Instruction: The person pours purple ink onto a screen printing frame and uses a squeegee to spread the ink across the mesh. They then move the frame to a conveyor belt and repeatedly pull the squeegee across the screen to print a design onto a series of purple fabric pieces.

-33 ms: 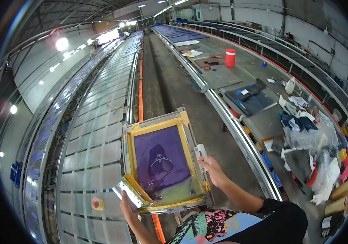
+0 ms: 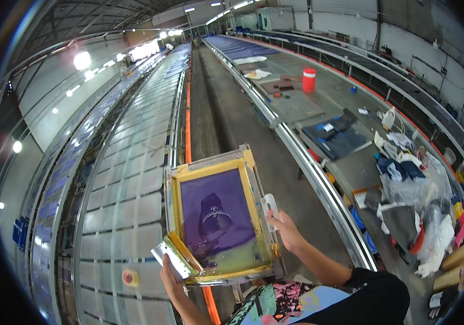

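Note:
A screen-printing frame (image 2: 251, 203) with a yellow-taped wooden border is held out before me, slightly tilted. Its mesh (image 2: 226, 189) is purple, with a pale crown-like design in the middle and a yellowish-green wet strip along the near end. My right hand (image 2: 286, 230) is closed round the white handle (image 2: 269, 206) on the frame's right side. At the near left corner lies a squeegee (image 2: 173, 259) with a metal holder and a yellow blade. My left hand (image 2: 172, 281) grips it, thumb on the metal; its other fingers are hidden underneath.
A long printing table (image 2: 121, 223) with pale panels runs along my left, bearing a roll of tape (image 2: 130, 278). To the right, beyond a metal rail (image 2: 318, 184), a table carries a red jug (image 2: 309, 81), dark fabric (image 2: 335, 132) and plastic bags (image 2: 427, 189). An aisle (image 2: 215, 119) lies between.
The view has shifted very slightly, so the right-hand table's things sit a little further right. Both hands keep their hold on the frame's handle and the squeegee.

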The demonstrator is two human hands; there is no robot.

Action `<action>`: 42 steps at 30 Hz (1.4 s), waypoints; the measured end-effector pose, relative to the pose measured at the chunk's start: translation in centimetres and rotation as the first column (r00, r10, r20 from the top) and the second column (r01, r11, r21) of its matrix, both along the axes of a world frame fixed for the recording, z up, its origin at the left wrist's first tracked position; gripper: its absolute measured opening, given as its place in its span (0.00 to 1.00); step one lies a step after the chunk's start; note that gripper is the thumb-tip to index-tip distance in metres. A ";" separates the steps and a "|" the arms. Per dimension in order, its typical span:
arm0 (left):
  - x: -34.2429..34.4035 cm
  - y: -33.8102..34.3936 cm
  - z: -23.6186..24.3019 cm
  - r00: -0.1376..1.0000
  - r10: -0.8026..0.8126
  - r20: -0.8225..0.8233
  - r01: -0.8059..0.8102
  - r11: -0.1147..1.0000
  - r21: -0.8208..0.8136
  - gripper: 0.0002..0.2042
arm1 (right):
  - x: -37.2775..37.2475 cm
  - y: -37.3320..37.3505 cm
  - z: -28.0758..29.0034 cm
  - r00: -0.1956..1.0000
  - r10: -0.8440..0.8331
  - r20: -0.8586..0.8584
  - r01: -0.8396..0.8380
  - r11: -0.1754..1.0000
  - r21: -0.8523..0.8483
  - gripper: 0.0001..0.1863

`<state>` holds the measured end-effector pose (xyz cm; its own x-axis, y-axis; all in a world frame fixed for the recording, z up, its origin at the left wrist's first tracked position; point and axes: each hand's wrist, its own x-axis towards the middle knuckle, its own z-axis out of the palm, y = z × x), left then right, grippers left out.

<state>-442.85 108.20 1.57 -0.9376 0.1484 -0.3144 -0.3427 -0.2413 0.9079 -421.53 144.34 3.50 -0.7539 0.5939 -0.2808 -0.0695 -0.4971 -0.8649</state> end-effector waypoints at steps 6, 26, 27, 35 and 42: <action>-19.5 15.4 -2.8 0.972 -0.222 0.077 0.212 0.970 0.119 0.22 | -12.0 11.0 -3.4 0.978 -0.202 0.043 0.203 0.979 -0.005 0.26; -62.7 52.1 -11.8 0.981 -0.162 0.109 0.169 0.984 -0.059 0.34 | -57.6 50.6 -9.1 0.992 -0.101 0.080 0.100 0.995 0.022 0.26; -64.9 53.8 -11.9 0.986 -0.141 0.094 0.146 0.988 -0.048 0.34 | -60.6 52.3 -9.9 0.995 -0.088 0.052 0.086 0.996 0.033 0.27; -88.5 65.6 -15.1 0.994 -0.107 0.010 0.107 0.993 -0.058 0.29 | -83.8 64.8 -13.8 0.993 -0.096 0.074 0.091 0.993 0.078 0.26; -107.7 78.9 -15.3 0.976 -0.215 0.025 0.216 0.976 -0.027 0.32 | -98.0 74.7 -14.5 0.984 -0.171 0.051 0.171 0.985 0.021 0.26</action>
